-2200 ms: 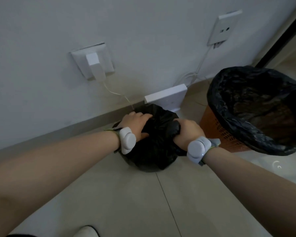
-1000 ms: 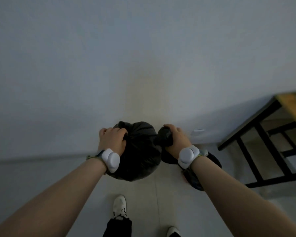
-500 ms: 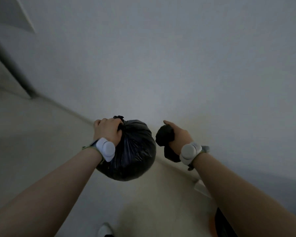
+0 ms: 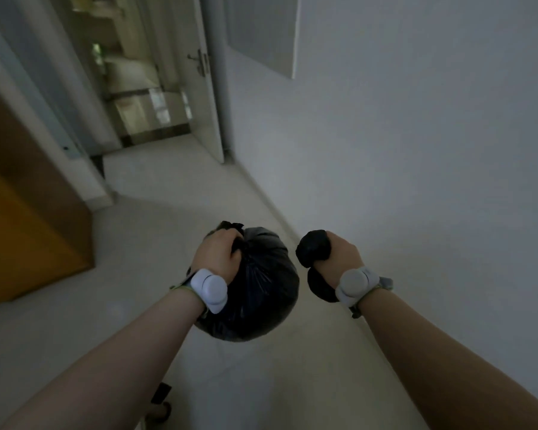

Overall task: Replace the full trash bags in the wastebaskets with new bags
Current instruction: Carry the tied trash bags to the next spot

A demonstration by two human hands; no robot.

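Observation:
A full black trash bag [image 4: 258,293], tied at the top, hangs in the air from my left hand [image 4: 218,259], which grips its knot. My right hand [image 4: 342,252] is closed around a smaller black bundle of bag plastic [image 4: 312,248]; more of it hangs below my wrist. Both hands are held out in front of me above the pale floor. No wastebasket is in view.
A white wall [image 4: 416,150] runs along the right. An open white door [image 4: 205,88] with a handle stands ahead, with a hallway beyond it. An orange-brown cabinet [image 4: 22,218] stands at the left. My foot [image 4: 157,411] shows at the bottom.
I have lifted the full bag off the floor and turned left, away from the wastebasket and sockets. The doorway and cabinet have come into view. Both grips are unchanged.

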